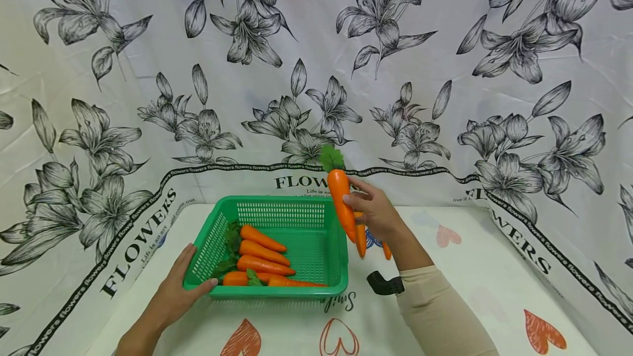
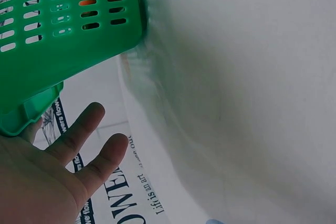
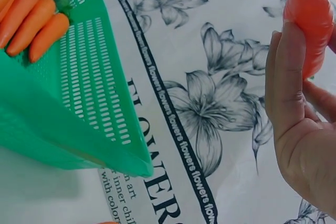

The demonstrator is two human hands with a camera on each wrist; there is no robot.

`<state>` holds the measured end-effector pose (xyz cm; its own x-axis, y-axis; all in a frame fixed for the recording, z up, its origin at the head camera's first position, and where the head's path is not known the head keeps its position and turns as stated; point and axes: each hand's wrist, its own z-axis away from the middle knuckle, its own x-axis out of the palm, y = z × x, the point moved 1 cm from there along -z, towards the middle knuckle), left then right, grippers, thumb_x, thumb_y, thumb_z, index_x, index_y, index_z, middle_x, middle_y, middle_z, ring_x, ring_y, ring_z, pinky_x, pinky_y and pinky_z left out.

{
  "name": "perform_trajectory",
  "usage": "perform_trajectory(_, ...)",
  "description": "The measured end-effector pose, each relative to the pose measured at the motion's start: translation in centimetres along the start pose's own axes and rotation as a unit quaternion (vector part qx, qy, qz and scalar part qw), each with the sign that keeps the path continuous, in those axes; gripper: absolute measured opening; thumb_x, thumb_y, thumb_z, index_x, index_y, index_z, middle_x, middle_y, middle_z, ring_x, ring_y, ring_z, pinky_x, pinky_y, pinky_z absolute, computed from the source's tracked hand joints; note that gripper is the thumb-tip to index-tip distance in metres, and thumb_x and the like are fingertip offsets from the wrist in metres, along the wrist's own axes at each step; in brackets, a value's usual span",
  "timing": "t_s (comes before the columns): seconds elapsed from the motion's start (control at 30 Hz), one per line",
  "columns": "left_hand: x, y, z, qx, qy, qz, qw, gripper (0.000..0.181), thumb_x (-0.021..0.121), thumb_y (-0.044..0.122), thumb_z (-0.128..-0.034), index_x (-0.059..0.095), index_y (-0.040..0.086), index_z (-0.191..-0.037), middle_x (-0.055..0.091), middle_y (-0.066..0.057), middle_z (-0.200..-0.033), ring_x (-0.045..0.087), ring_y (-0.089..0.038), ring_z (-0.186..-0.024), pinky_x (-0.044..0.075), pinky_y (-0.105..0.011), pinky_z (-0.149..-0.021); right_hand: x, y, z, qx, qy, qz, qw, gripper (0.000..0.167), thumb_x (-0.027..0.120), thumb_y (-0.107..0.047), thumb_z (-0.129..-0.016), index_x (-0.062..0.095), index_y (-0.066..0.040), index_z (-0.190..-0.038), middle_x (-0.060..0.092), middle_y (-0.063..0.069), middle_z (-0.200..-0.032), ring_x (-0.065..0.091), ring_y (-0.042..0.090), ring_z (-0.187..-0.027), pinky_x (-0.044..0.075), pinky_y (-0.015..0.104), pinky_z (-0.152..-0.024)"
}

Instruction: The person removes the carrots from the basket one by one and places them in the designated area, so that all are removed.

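Note:
My right hand (image 1: 375, 209) holds an orange carrot (image 1: 341, 196) with a green leafy top, raised just beyond the right rim of a green basket (image 1: 272, 291). In the right wrist view, the fingers wrap around that carrot (image 3: 310, 19). Several more carrots (image 1: 264, 250) lie in the left part of the basket, tips toward the right. My left hand (image 1: 170, 295) rests at the basket's front left corner, its thumb on the rim. The left wrist view shows two outstretched fingers (image 2: 102, 166) of this hand spread below the basket's wall (image 2: 68, 51).
Beneath the right hand, more carrots (image 1: 361, 242) lie on the white patterned tablecloth (image 1: 292, 334), partly hidden by the hand. A black wrist strap piece (image 1: 384, 283) sticks out by the right sleeve. A flower-printed curtain (image 1: 316, 98) hangs behind the table.

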<state>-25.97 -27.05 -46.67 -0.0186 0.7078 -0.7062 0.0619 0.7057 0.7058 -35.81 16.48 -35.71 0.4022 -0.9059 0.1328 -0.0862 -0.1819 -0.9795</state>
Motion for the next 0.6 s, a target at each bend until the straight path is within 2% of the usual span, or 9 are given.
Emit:
perform_trajectory(0.23, 0.0, -0.2, -0.1, 0.002, 0.001, -0.002, 1.0, 0.102, 0.068, 0.042, -0.0884, -0.001, 0.009, -0.156, -0.002, -0.023, -0.158, 0.01, -0.057, -0.135, 0.018, -0.076, -0.094, -0.5, -0.2, 0.3, 0.008, 0.019, 0.0, 0.9998, 0.063, 0.065, -0.018, -0.094, 0.037, -0.015, -0.15, 0.055, 0.021, -0.123, 0.059, 0.031, -0.099, 0.053, 0.04, -0.072)
perform_trajectory(0.6, 0.1, -0.6, -0.3, 0.001, 0.0, -0.004, 1.0, 0.102, 0.068, 0.043, -0.0883, -0.001, 0.009, -0.156, -0.001, -0.024, -0.157, 0.011, -0.057, -0.134, 0.018, -0.075, -0.095, -1.6, -0.4, 0.8, -0.008, 0.023, 0.0, 0.9997, 0.062, 0.062, -0.018, -0.096, 0.034, -0.014, -0.151, 0.05, 0.023, -0.131, 0.06, 0.034, -0.102, 0.054, 0.045, -0.075)
